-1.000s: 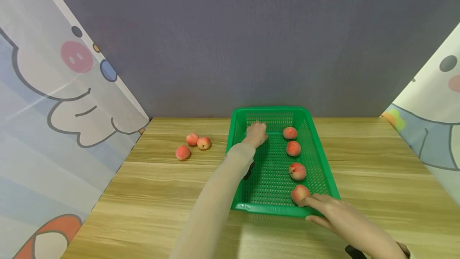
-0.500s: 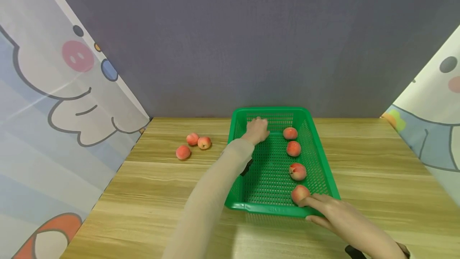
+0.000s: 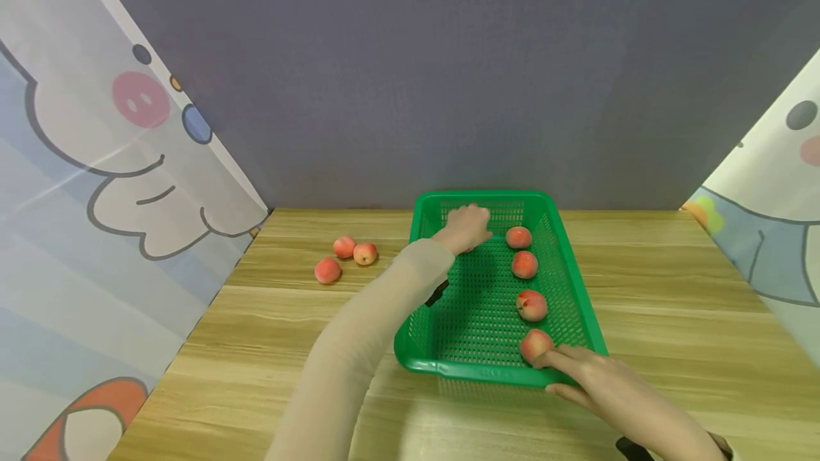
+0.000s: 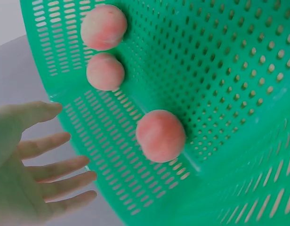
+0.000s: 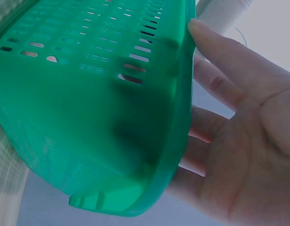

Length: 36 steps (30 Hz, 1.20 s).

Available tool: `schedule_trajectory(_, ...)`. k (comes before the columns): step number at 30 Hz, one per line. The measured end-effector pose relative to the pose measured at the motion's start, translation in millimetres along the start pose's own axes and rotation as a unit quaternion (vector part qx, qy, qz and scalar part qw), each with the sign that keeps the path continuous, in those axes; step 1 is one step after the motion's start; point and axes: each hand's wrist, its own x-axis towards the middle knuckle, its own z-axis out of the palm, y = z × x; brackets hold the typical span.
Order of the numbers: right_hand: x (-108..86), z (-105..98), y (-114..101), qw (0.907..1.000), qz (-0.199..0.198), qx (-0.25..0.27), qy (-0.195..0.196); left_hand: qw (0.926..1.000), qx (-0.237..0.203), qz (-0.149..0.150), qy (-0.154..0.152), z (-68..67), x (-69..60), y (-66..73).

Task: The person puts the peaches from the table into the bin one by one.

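Observation:
My left hand (image 3: 465, 228) is over the far left part of the green plastic basket (image 3: 493, 375). The left wrist view shows its fingers spread and holding nothing, apart from a peach (image 4: 161, 136) lying in the basket. In the head view that peach is mostly hidden under the hand. Along the basket's right side lie several more peaches, among them a reddish peach (image 3: 524, 265) and the nearest peach (image 3: 536, 347). My right hand (image 3: 586, 375) holds the basket's rim at the near right corner, thumb outside and fingers over the edge, close to the nearest peach.
Left of the basket, three peaches sit on the wooden table (image 3: 269, 347), including one front peach (image 3: 327, 270). A dark grey wall (image 3: 416, 77) stands behind the basket. Cartoon-printed panels (image 3: 83, 233) flank the table on both sides.
My left hand has moved slightly right and away from me inside the basket, and the edge of a peach now shows beneath it. The right hand has stayed on the rim.

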Motion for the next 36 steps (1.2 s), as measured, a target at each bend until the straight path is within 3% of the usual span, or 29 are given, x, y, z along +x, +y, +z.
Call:
schedule_trajectory(8, 0.7, -0.5, -0.5, 1.0, 0.005, 0.001, -0.006, 0.9991, 0.032, 0.026, -0.007, -14.6, -12.4, 5.2)
schedule_trajectory(21, 1.4, -2.6, -1.9, 0.9998, 0.012, 0.008, -0.014, 0.9957, 0.05, 0.078, -0.002, -35.4, -34.4, 6.9)
schedule_trajectory(36, 1.1, -1.0, -0.6, 0.9999, 0.011, -0.004, -0.008, 0.9951, 0.046, 0.086, 0.008, -52.0, -57.9, -7.9)
